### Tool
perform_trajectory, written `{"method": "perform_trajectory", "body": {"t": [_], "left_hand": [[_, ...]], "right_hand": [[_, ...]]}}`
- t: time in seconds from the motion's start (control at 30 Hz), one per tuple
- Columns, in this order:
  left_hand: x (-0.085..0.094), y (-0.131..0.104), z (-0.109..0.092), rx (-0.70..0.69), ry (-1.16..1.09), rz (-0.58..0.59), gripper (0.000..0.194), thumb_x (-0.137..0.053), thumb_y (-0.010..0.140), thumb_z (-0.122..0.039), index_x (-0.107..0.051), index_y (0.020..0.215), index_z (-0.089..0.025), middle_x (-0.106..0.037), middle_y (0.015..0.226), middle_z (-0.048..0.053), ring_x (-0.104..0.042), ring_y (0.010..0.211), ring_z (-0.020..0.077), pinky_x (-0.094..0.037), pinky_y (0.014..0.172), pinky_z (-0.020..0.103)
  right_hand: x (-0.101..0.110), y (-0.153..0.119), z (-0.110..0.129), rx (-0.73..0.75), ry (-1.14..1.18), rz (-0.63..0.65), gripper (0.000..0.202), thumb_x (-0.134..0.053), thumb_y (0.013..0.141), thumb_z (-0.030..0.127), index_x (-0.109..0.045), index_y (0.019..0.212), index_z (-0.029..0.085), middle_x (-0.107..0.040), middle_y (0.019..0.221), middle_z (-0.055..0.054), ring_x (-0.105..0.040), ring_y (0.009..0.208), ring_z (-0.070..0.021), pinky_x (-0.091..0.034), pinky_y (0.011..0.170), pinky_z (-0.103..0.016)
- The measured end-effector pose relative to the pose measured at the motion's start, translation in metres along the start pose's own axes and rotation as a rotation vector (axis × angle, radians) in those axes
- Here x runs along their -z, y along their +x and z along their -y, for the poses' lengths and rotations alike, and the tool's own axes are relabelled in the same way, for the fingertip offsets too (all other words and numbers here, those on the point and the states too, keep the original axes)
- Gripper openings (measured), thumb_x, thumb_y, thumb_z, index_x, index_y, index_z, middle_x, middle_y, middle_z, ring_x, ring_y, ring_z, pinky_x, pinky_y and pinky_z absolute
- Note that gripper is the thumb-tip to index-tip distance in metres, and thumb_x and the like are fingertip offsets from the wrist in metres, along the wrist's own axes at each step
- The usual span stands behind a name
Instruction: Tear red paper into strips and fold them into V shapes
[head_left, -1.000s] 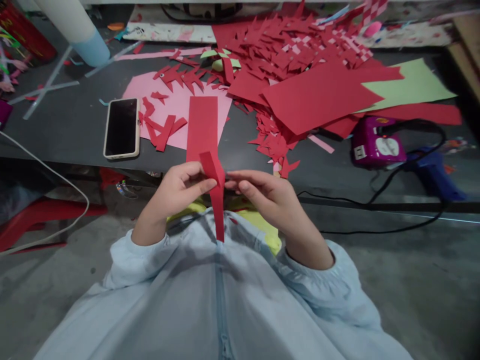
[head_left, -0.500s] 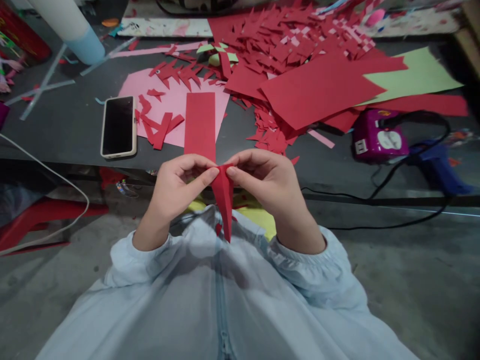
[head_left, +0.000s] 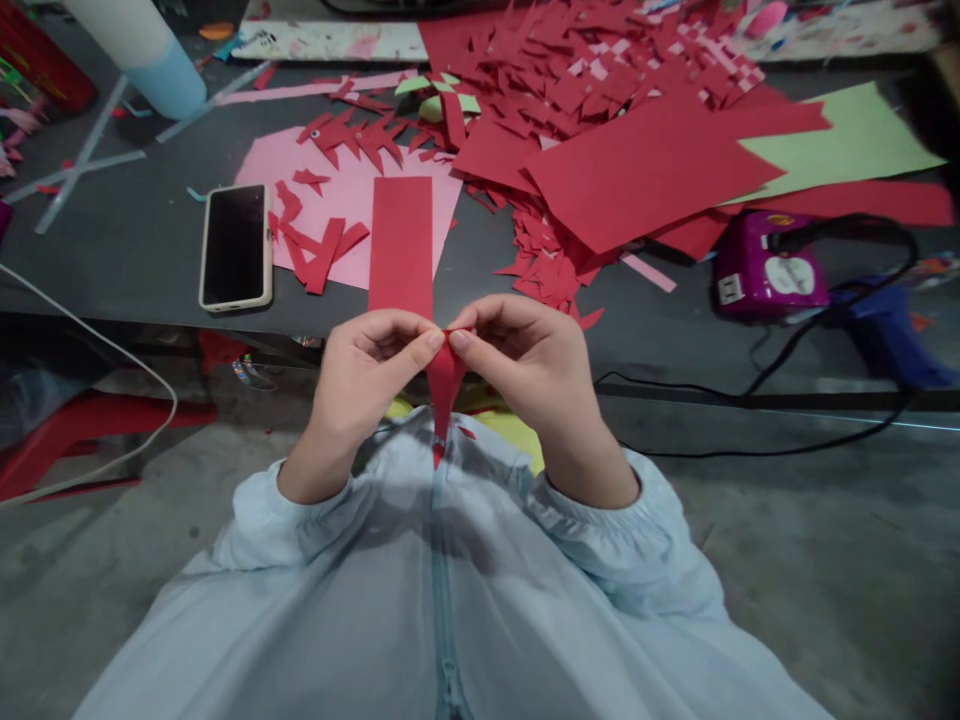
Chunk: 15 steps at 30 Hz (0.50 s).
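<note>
Between my two hands a folded strip of red paper (head_left: pixel 445 390) hangs down, tapering to a narrow lower end in front of my jacket. My left hand (head_left: pixel 375 375) pinches its top from the left, thumb against fingertips. From the other side my right hand (head_left: pixel 529 370) pinches the same top edge, and the thumbs nearly meet. Just beyond my fingers, a flat red paper rectangle (head_left: pixel 402 240) lies partly on a pink sheet (head_left: pixel 259 160). Cut red paper pieces (head_left: pixel 326 255) are scattered over that sheet.
A phone (head_left: pixel 235 247) lies at the left. Stacked red sheets (head_left: pixel 652 175), a heap of red scraps (head_left: pixel 570 60) and green paper (head_left: pixel 862 135) cover the right and back. A purple box (head_left: pixel 769 270) with a black cable and a blue glue gun (head_left: pixel 892 335) sit far right.
The lower end of the folded red paper has swung left and slightly up, and my fingertips have drawn closer together at its top. The view has shifted slightly.
</note>
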<state>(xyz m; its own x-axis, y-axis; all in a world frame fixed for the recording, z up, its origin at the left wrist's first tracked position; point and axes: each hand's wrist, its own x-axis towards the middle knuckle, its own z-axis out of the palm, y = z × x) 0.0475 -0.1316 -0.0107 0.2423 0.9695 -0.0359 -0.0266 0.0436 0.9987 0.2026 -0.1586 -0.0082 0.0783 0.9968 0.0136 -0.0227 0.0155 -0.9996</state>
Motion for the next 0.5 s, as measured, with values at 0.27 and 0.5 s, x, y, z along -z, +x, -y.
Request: {"method": "perform_trajectory", "body": {"t": [0.27, 0.5], "left_hand": [[-0.006, 0.001, 0.001, 0.097, -0.146, -0.03, 0.02, -0.082, 0.069, -0.037, -0.072, 0.071, -0.02, -0.07, 0.07, -0.002, -0.061, 0.064, 0.0094, -0.053, 0.066, 0.021], [-0.007, 0.005, -0.004, 0.16, -0.266, -0.016, 0.024, -0.088, 0.063, -0.035, -0.071, 0.067, -0.018, -0.065, 0.063, -0.004, -0.055, 0.057, 0.0052, -0.049, 0.061, 0.017]], "right_hand": [[-0.003, -0.003, -0.003, 0.057, -0.042, -0.053, 0.02, -0.071, 0.08, 0.042, -0.064, 0.079, 0.023, -0.065, 0.074, -0.001, -0.061, 0.066, -0.0125, -0.053, 0.064, -0.027], [-0.005, 0.0, -0.012, 0.179, 0.042, -0.105, 0.021, -0.075, 0.079, 0.042, -0.067, 0.08, 0.022, -0.069, 0.077, 0.0, -0.064, 0.069, -0.0117, -0.056, 0.066, -0.025]]}}
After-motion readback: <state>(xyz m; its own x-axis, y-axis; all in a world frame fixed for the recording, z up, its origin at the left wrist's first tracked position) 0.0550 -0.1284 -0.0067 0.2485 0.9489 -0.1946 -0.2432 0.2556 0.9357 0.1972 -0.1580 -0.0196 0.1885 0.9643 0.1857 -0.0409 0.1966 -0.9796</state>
